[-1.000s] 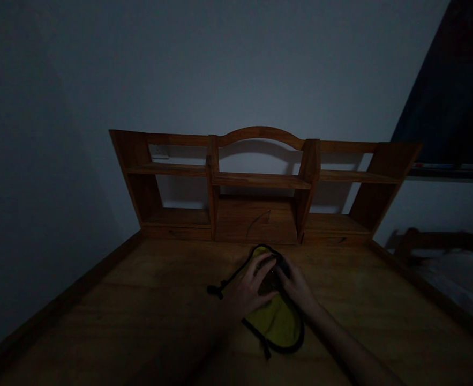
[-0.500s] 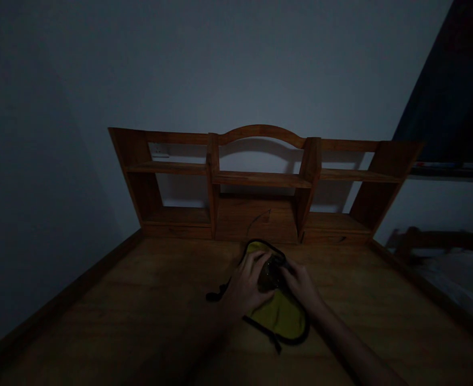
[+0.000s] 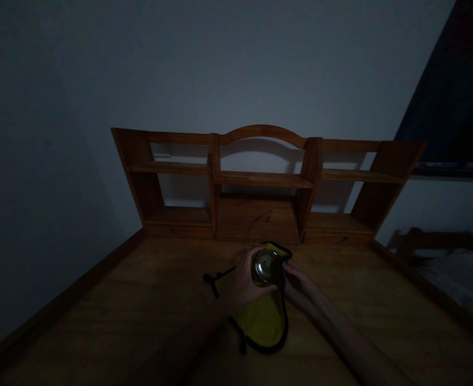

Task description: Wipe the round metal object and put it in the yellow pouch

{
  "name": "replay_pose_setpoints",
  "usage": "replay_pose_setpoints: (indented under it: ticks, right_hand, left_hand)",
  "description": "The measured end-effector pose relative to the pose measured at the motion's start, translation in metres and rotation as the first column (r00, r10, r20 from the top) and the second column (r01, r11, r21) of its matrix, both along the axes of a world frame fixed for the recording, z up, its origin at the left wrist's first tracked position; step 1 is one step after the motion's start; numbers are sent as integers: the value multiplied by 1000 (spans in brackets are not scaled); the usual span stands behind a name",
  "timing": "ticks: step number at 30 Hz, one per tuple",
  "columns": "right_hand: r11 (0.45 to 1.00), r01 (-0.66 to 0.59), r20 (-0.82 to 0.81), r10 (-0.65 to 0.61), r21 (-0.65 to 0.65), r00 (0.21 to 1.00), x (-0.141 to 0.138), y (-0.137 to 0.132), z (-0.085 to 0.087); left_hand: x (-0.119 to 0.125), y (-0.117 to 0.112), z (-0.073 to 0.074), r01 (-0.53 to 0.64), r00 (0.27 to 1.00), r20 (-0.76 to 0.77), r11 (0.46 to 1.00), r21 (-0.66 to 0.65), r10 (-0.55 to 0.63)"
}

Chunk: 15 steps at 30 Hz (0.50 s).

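My left hand (image 3: 246, 281) is wrapped round a round glass jar (image 3: 265, 267), whose shiny circular end faces up toward me. Whether that end is its mouth or its base I cannot tell in this dim light. Under and around the jar is a yellow-green cloth piece (image 3: 262, 324) with black edging and short black straps. At the jar's right side, my right hand (image 3: 298, 281) is closed on the cloth's black edge, which is pulled up near the glass. The fingertips of my right hand are partly hidden.
The wooden desk (image 3: 140, 311) has a raised rim along both sides. A wooden shelf unit (image 3: 262, 179) stands at its back against the wall, with a wall socket (image 3: 162, 151) behind its left part. Pale fabric (image 3: 457, 279) lies beyond the right rim.
The jar has turned so its round end faces up. The cloth has swung, its lower end shifting left, and its right edge is now lifted at my right hand.
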State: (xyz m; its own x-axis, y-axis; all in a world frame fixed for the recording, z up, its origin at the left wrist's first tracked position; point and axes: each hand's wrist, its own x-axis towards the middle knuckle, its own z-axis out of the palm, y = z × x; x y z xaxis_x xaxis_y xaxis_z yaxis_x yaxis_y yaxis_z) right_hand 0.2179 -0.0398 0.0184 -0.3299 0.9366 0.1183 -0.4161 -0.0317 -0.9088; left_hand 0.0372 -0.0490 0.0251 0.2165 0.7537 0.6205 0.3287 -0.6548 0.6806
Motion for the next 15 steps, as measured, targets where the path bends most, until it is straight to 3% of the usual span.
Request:
replay_pose_setpoints:
  ticks: [3, 5, 11, 15]
  right_hand:
    - [996, -82, 67, 84, -27, 994, 0, -1, -1]
    - [998, -65, 144, 67, -21, 987, -1, -1, -1]
    - [994, 107, 223, -106, 9, 969, -1, 8, -10]
    - [954, 255, 371, -296, 157, 880, 2, 12, -18]
  left_hand:
    - [0, -2, 0, 40, 999, 1, 999, -23, -40]
    - [0, -2, -1, 35, 999, 5, 999, -28, -34]
    - [-1, 0, -2, 16, 1000, 2, 1000, -3, -16]
    - [-2, 0, -1, -4, 1000, 6, 1000, -4, 4]
